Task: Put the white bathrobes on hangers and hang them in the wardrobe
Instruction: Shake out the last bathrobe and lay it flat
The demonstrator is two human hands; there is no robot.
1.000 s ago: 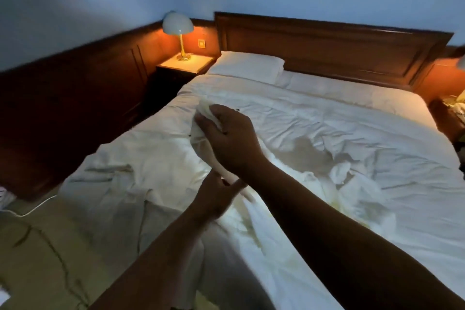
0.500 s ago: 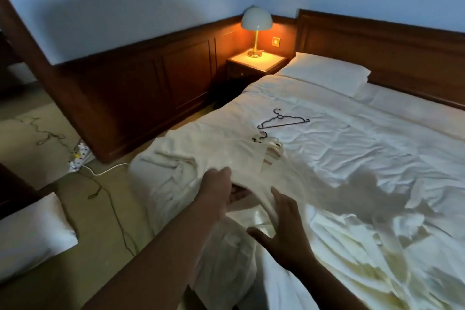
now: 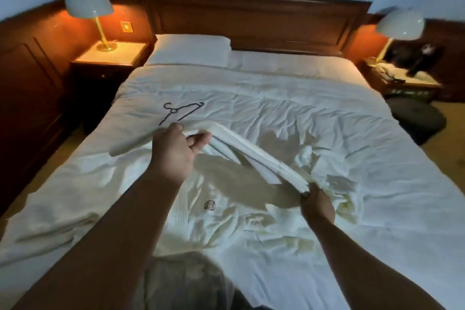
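A white bathrobe [image 3: 226,214] with a small dark emblem lies spread and crumpled on the bed [image 3: 327,113] in front of me. A folded strip of it [image 3: 251,151] is stretched taut between my hands above the bed. My left hand [image 3: 173,151] grips the strip's upper left end. At the lower right end, my right hand [image 3: 317,204] pinches the strip. A thin black wire hanger [image 3: 180,112] lies flat on the duvet just beyond my left hand.
A wooden headboard [image 3: 251,15] and a pillow [image 3: 191,49] are at the far end. Nightstands with lit lamps [image 3: 88,5] [image 3: 400,24] flank the bed. A dark round stool [image 3: 417,118] stands on the floor at the right.
My view has swung right to face the bed squarely. Both hands have taken hold of the robe and now stretch a folded strip between them; the right hand was open before.
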